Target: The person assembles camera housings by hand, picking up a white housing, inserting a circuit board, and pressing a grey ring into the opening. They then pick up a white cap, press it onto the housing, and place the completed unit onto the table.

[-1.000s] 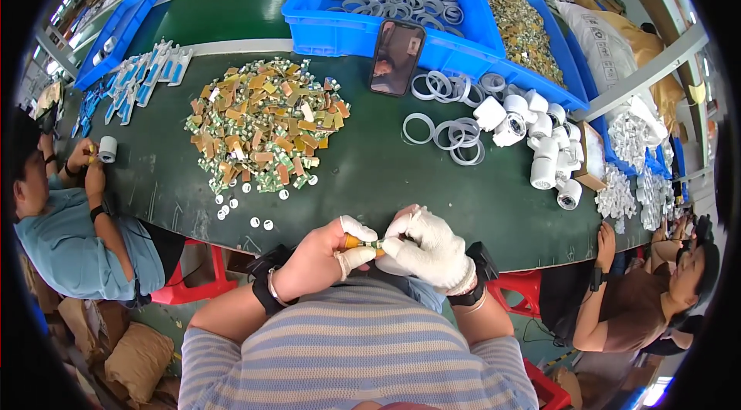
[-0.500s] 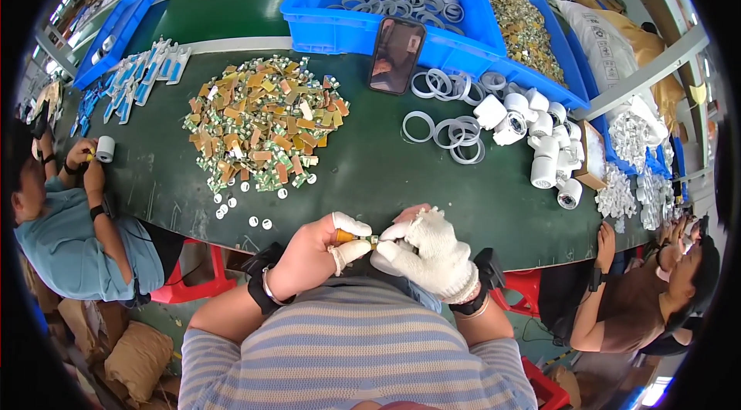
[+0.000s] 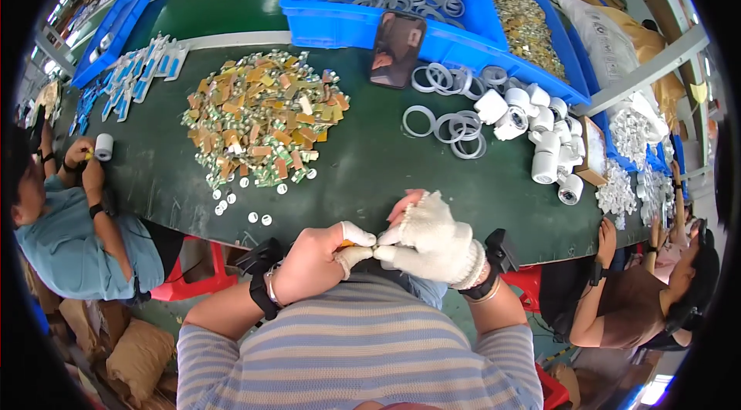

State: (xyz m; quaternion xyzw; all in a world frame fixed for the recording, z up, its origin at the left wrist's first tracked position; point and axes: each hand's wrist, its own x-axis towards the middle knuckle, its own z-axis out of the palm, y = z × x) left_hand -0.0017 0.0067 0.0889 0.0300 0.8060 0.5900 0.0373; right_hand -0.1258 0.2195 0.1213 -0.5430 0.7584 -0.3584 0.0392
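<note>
My left hand (image 3: 310,262), with white covers on thumb and fingertip, pinches a small circuit board with an orange part (image 3: 348,243) at the table's near edge. In a white knit glove, my right hand (image 3: 438,246) closes its thumb and forefinger on the other end, against the left fingertips. Most of the board is hidden by the fingers. Beyond my left hand lies a heap of small green circuit boards with orange and copper-coloured pieces (image 3: 262,117). Several small white discs (image 3: 253,218) lie between that heap and the edge.
Grey rings fill a blue bin (image 3: 324,28); a phone (image 3: 397,49) leans on it. Loose rings (image 3: 418,121) and white camera housings (image 3: 545,159) lie at the right. Blue-and-white strips (image 3: 143,74) lie far left. Co-workers sit on both sides, one holding a white cylinder (image 3: 103,147).
My fingertips have drawn together over the circuit board, hiding the green part that showed between them. The right hand has shifted slightly, and both wrists have moved a little outward.
</note>
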